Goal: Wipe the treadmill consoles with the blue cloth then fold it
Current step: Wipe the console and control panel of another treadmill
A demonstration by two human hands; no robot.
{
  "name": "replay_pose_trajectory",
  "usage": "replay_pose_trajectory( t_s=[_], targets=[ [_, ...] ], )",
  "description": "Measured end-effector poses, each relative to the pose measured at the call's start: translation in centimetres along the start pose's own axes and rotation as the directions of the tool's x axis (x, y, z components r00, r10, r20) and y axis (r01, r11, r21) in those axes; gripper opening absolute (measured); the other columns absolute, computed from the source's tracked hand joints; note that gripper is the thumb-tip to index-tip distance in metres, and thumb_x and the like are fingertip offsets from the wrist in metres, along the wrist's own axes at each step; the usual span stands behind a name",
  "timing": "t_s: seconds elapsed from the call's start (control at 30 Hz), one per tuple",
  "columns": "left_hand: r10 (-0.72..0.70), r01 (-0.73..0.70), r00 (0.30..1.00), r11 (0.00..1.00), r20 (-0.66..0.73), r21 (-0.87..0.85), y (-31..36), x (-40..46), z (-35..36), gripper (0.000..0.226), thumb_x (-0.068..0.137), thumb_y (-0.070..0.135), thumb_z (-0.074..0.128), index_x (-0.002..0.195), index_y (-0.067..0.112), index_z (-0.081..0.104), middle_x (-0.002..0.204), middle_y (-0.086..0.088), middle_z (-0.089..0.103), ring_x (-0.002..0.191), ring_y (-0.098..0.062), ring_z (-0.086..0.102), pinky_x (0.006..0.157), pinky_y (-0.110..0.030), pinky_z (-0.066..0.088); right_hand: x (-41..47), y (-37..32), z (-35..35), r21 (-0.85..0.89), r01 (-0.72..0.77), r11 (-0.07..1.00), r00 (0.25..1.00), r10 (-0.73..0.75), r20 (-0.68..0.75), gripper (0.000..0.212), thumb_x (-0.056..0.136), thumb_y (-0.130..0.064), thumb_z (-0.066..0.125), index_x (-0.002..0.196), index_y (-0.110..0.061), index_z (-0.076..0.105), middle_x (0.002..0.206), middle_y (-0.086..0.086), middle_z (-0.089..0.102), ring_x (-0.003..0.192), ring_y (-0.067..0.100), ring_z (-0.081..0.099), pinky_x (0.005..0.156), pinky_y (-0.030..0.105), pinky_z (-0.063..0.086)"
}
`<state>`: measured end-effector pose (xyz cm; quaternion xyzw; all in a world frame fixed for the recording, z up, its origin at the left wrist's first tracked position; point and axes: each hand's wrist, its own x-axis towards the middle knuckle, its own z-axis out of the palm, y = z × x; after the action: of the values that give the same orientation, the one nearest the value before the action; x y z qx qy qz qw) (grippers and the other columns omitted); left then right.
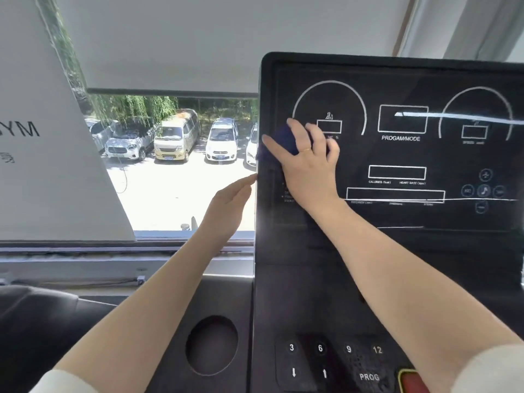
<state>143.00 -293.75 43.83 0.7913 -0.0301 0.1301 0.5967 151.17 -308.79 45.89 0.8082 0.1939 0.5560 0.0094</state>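
Note:
A black treadmill console [397, 154] with white dials and boxes fills the right half of the view. My right hand [307, 163] presses a dark blue cloth [285, 143] flat against the console's left part, near the left dial; most of the cloth is hidden under the palm and fingers. My left hand [229, 205] reaches up with straight fingers, and its fingertips touch the console's left edge. It holds nothing.
Below the screen lie number keys and a PROG button [368, 377], a red stop button [411, 381] and a round cup recess [211, 344]. Behind, a window [175, 165] shows parked cars. A white panel [42, 137] leans at the left.

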Motion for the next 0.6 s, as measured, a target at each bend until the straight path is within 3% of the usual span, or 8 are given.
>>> replay_pose_trajectory(
  t_s=[0.07, 0.17, 0.2, 0.37, 0.53, 0.6],
  targets=[
    [0.005, -0.004, 1.000, 0.999, -0.026, 0.049, 0.9, 0.2, -0.4, 0.031, 0.098, 0.024, 0.040, 0.124, 0.028, 0.057, 0.132, 0.010, 0.053, 0.123, -0.010, 0.047, 0.106, -0.032, 0.036, 2.9, 0.5, 0.1, 0.019, -0.069, 0.997, 0.997, 0.068, 0.024, 0.062, 0.073, -0.008, 0.069, 0.125, -0.039, 0.055, 0.137, 0.009, 0.048, 0.119, 0.030, 0.033, 0.090, 0.047, 0.029],
    [0.027, -0.025, 0.999, 0.997, -0.034, 0.068, 2.1, 0.4, -0.7, 0.032, 0.097, 0.022, 0.043, 0.127, 0.028, 0.051, 0.132, 0.009, 0.051, 0.119, -0.009, 0.047, 0.084, -0.015, 0.038, 3.6, 0.1, -0.5, 0.004, -0.138, 0.990, 0.990, 0.138, 0.043, 0.063, 0.074, -0.015, 0.073, 0.130, -0.035, 0.050, 0.137, 0.009, 0.050, 0.117, 0.031, 0.040, 0.088, 0.044, 0.037],
    [0.042, -0.039, 0.999, 0.997, -0.032, 0.070, 2.4, 0.4, -0.7, 0.035, 0.097, 0.021, 0.043, 0.131, 0.029, 0.048, 0.135, 0.010, 0.048, 0.120, -0.007, 0.046, 0.084, -0.014, 0.036, 2.8, -0.1, -0.7, 0.006, -0.139, 0.990, 0.990, 0.139, 0.029, 0.061, 0.076, -0.019, 0.072, 0.130, -0.031, 0.046, 0.137, 0.008, 0.049, 0.117, 0.030, 0.041, 0.088, 0.042, 0.036],
    [0.086, -0.084, 0.995, 0.996, -0.048, 0.033, 2.6, 1.1, -0.1, 0.050, 0.098, 0.012, 0.040, 0.144, 0.028, 0.029, 0.147, 0.010, 0.034, 0.130, -0.009, 0.038, 0.097, -0.023, 0.032, -3.9, -0.7, -0.8, -0.001, 0.099, 0.995, 0.994, -0.099, 0.052, 0.055, 0.071, -0.016, 0.074, 0.116, -0.025, 0.044, 0.142, 0.007, 0.044, 0.123, 0.031, 0.039, 0.090, 0.041, 0.031],
    [0.092, -0.100, 0.993, 0.989, -0.077, -0.111, 3.2, 3.0, 0.9, 0.049, 0.101, 0.011, 0.030, 0.146, 0.027, 0.022, 0.150, 0.010, 0.029, 0.134, -0.006, 0.032, 0.096, -0.017, 0.030, -2.6, 0.8, 0.1, 0.037, 0.237, 0.971, 0.966, -0.231, -0.111, 0.049, 0.076, -0.003, 0.064, 0.117, -0.025, 0.053, 0.144, 0.004, 0.039, 0.132, 0.036, 0.032, 0.112, 0.049, 0.016],
    [0.126, -0.136, 0.986, 0.987, -0.110, -0.088, 3.8, 4.0, 1.4, 0.047, 0.101, 0.013, 0.029, 0.145, 0.028, 0.025, 0.149, 0.010, 0.033, 0.132, -0.004, 0.033, 0.104, -0.019, 0.029, -0.2, 1.7, 0.8, 0.077, 0.228, 0.971, 0.962, -0.213, -0.170, 0.050, 0.076, 0.001, 0.063, 0.120, -0.022, 0.058, 0.141, 0.006, 0.037, 0.129, 0.036, 0.034, 0.112, 0.046, 0.020]
  ],
)
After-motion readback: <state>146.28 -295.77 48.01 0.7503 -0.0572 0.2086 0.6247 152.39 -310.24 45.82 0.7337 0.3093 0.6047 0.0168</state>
